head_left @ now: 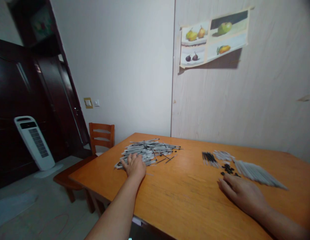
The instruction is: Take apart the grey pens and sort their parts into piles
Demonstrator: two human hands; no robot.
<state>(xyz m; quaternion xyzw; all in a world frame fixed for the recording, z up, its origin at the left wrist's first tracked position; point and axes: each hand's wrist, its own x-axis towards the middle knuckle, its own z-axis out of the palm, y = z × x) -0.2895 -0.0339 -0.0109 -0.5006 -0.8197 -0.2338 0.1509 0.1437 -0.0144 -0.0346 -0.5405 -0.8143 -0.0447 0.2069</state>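
My left hand [135,165] reaches out to the near edge of a heap of grey pens [149,150] on the orange wooden table [185,193]; its fingers lie spread on the pens. My right hand [241,191] rests flat on the table, fingers stretched, just in front of a small cluster of black caps [228,169]. Beside the caps lie a bundle of black refills [209,158], a small white bunch [223,155] and a row of grey pen barrels [257,173].
A wooden chair [101,135] stands at the table's far left corner. A white tower fan [34,142] stands by a dark door on the left. A fruit poster [215,36] hangs on the wall behind the table.
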